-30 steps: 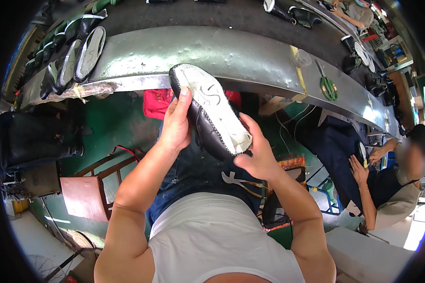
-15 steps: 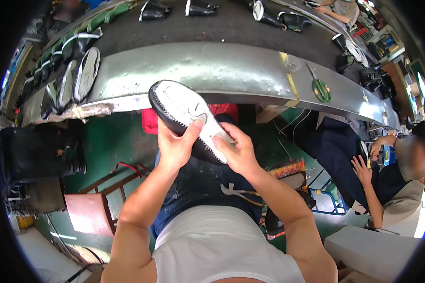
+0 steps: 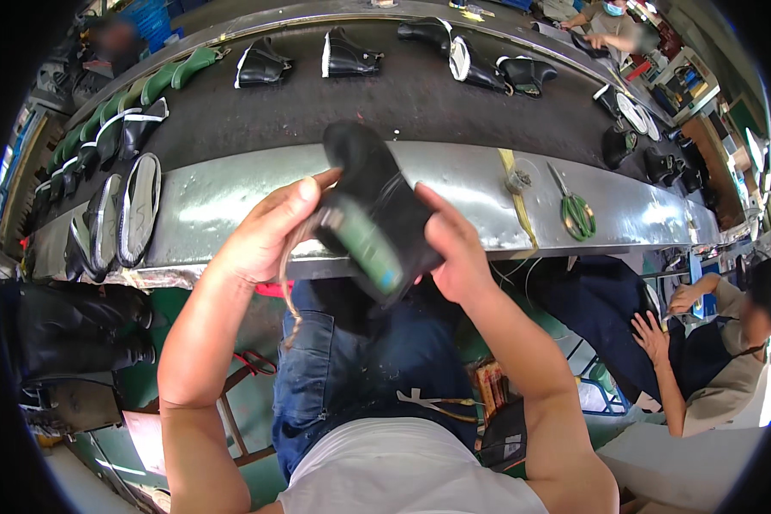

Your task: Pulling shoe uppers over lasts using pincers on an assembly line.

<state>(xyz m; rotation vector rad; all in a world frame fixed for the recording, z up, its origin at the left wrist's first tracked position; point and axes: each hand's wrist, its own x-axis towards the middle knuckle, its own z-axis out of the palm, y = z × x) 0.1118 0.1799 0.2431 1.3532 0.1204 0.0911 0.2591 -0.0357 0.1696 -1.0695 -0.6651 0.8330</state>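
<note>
Between my two hands, over my lap at the metal bench edge, is a black shoe (image 3: pixel 370 184), blurred by motion. Its toe points away from me, and a green block (image 3: pixel 364 244) shows in its opening. My left hand (image 3: pixel 274 230) closes on the shoe's left side. A thin tan cord (image 3: pixel 286 295) dangles beside that hand's fingers. My right hand (image 3: pixel 456 248) grips the right side, some fingers hidden behind it. Pincers (image 3: pixel 428 400) with a light metal head lie across my lap.
Several black shoes (image 3: pixel 351 56) stand on the dark belt (image 3: pixel 257 116) beyond the metal ledge (image 3: pixel 223 193). Upturned shoes (image 3: pixel 139 210) lie at the left. Green-handled scissors (image 3: pixel 577 214) rest at the right. A co-worker's hand (image 3: pixel 651 338) works at the right.
The shoe has been turned over: its white sole faced up before, and now the black upper and green block show. My hands have moved farther apart and the view has shifted.
</note>
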